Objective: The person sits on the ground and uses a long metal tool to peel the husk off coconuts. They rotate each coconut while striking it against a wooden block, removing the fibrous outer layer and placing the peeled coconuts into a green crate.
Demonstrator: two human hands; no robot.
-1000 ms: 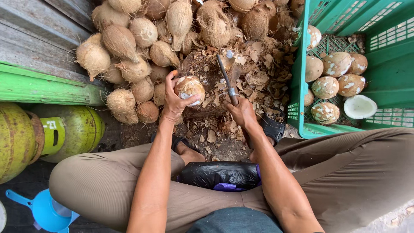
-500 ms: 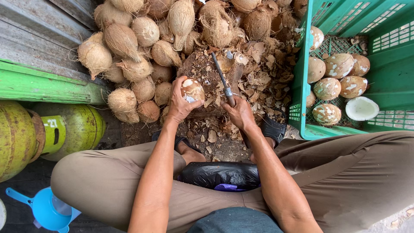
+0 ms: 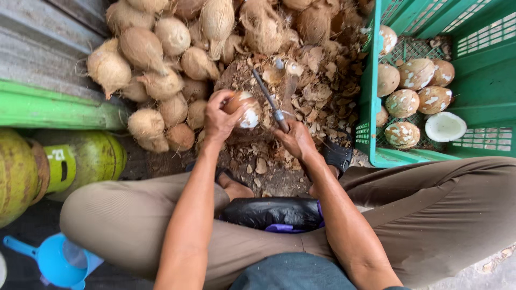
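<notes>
My left hand (image 3: pixel 219 115) grips a partly peeled coconut (image 3: pixel 244 109), brown with a white patch, pressed on a dark chopping block (image 3: pixel 236 80) littered with shell chips. Just to its right, my right hand (image 3: pixel 295 140) is closed on the handle of a knife (image 3: pixel 267 95). The blade slants up and left, and its edge lies against the coconut's right side. Both forearms reach forward over my crossed legs in tan trousers.
A heap of husked brown coconuts (image 3: pixel 161 59) lies at the upper left. A green plastic crate (image 3: pixel 478 86) on the right holds several peeled coconuts (image 3: pixel 416 88). Green gas cylinders (image 3: pixel 54 166) and a blue funnel (image 3: pixel 51 263) sit at the left. A black bag (image 3: pixel 274 213) rests in my lap.
The knife came down from a raised position onto the coconut's right side. My left hand turned the coconut slightly on the block.
</notes>
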